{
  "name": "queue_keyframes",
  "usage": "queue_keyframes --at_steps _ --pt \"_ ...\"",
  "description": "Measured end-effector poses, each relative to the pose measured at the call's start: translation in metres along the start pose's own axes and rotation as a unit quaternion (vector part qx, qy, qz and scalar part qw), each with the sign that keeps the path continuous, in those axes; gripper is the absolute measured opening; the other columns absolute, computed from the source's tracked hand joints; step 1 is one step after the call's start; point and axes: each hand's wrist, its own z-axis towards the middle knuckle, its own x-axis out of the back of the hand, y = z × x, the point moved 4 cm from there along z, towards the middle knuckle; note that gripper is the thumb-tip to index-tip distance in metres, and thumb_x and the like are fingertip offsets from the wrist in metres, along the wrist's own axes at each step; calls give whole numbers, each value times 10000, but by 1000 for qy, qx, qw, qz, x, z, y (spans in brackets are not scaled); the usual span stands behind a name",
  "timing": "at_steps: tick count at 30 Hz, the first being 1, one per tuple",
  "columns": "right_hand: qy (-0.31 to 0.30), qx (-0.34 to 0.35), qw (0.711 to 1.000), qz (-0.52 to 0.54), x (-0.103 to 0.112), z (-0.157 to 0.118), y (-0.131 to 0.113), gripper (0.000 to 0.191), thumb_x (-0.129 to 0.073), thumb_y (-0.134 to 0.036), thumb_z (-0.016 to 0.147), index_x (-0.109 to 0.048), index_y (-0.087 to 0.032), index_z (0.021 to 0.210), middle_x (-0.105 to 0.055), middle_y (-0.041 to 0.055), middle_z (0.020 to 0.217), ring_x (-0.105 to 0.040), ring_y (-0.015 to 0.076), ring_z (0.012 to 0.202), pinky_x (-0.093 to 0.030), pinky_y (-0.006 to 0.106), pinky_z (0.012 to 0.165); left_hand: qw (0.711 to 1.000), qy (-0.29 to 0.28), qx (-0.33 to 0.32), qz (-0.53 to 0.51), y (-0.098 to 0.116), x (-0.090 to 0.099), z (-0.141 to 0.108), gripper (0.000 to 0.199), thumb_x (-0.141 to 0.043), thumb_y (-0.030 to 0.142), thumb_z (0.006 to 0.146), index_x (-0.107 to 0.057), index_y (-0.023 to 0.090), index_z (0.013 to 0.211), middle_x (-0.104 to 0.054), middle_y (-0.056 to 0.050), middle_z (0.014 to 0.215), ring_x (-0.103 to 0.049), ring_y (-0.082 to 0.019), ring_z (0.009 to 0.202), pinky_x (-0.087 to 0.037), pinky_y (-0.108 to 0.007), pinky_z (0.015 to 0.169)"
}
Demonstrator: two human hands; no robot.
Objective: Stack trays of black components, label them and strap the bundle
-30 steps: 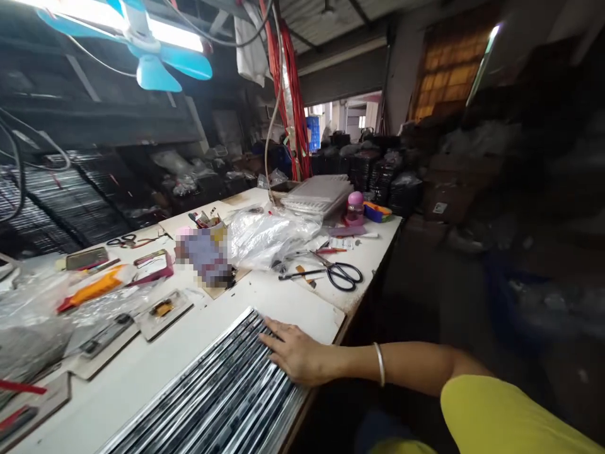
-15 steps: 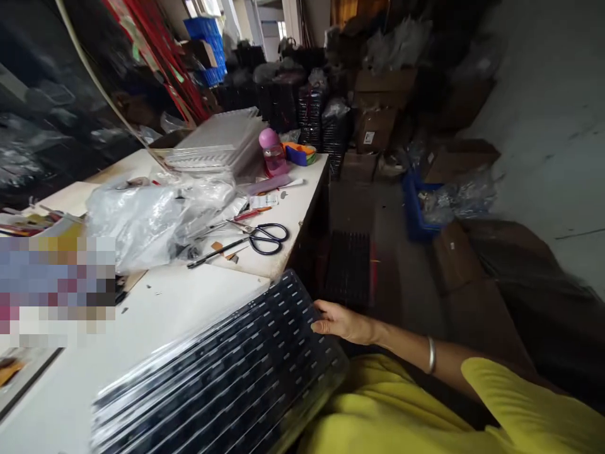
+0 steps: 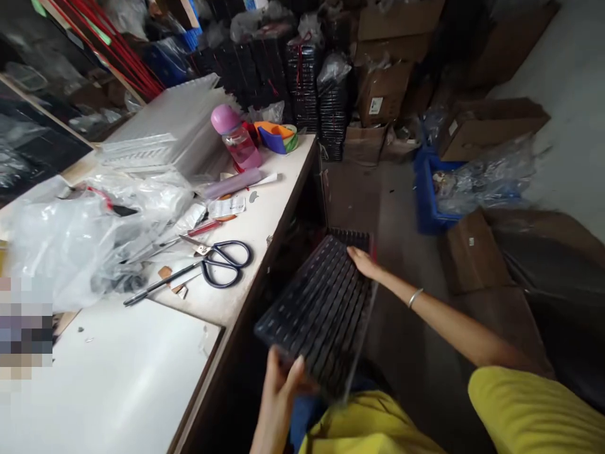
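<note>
A black slotted plastic tray [image 3: 316, 302] hangs tilted off the table's right side, between my two hands. My left hand [image 3: 283, 381] grips its near edge, thumb on top. At the far right corner my right hand [image 3: 363, 261] is closed on the rim, a silver bangle on that wrist. Beneath the tray's far end, another dark slotted tray [image 3: 350, 238] shows low down near the floor; most of it is hidden. The held tray is slightly blurred by motion.
On the white table [image 3: 123, 372] lie scissors [image 3: 222, 261], a black pen [image 3: 163, 284], plastic bags [image 3: 80, 233], a pink bottle [image 3: 236, 139] and stacked clear trays [image 3: 155, 126]. A blue crate [image 3: 435, 195] and cardboard boxes [image 3: 477, 252] stand on the floor at right.
The black tray has moved off the tabletop, rightward and down beside the table. My left hand has come into view on its near edge. The view has turned down and right.
</note>
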Motion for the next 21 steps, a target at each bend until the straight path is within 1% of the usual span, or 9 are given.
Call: queue_keyframes --at_steps 1,2,3,5,7,10,13,17,21 --pt "9 -9 999 -42 17 18 9 360 -487 -416 921 -553 -163 1169 -559 96 1216 -538 231 1102 -416 481 954 998 -35 47 -27 -13 -29 17 706 -786 545 537 -471 278 1110 -677 -27 780 -669 -248 605 -564 -407 574" --pt "16 -15 996 -84 32 35 16 342 -502 -403 916 -562 -166 1155 -566 91 1203 -549 224 1078 -428 472 941 992 -55 93 -63 -25 -53 33 661 -787 514 570 -452 247 1074 -652 -17 770 -666 -213 588 -563 -384 612" --pt "21 -19 992 -125 43 52 21 330 -508 -396 914 -569 -166 1143 -570 88 1192 -553 221 1067 -433 468 934 989 -60 114 -77 -36 -74 48 599 -766 488 627 -437 223 1051 -627 -8 757 -658 -186 567 -564 -380 636" --pt "34 -23 979 -202 54 80 24 324 -510 -397 912 -575 -166 1130 -569 86 1190 -543 226 1080 -422 476 942 984 -57 142 -96 -56 -104 75 466 -695 440 739 -407 200 1015 -584 8 725 -654 -174 546 -564 -392 648" --pt "49 -25 963 -265 52 102 23 336 -508 -409 909 -573 -167 1134 -557 88 1205 -519 239 1114 -398 493 959 981 -49 155 -105 -70 -123 96 331 -599 396 836 -404 183 997 -555 15 692 -654 -169 542 -563 -379 646" --pt "68 -31 939 -335 34 119 24 374 -488 -436 911 -554 -170 1165 -531 93 1234 -491 255 1142 -374 508 968 979 -41 168 -111 -81 -134 117 258 -539 354 880 -448 143 997 -565 -3 683 -647 -165 526 -558 -343 611" --pt "78 -38 920 -383 19 122 30 405 -432 -467 925 -542 -170 1177 -525 99 1232 -481 264 1141 -351 515 966 976 -47 180 -117 -86 -132 127 339 -558 413 857 -516 102 983 -600 -40 691 -649 -183 531 -554 -349 601" --pt "73 -27 901 -426 13 125 38 459 -230 -445 973 -555 -178 1158 -551 123 1207 -494 284 1107 -347 525 922 971 -56 192 -133 -94 -127 131 484 -431 539 881 -578 78 880 -606 -57 630 -651 -180 558 -546 -333 642" --pt "85 1 885 -459 12 124 39 571 -166 -494 956 -549 -137 1183 -564 185 1184 -497 338 1081 -363 542 866 967 -67 203 -137 -102 -129 132 488 -371 523 914 -598 94 861 -605 -25 601 -624 -138 531 -522 -290 622"
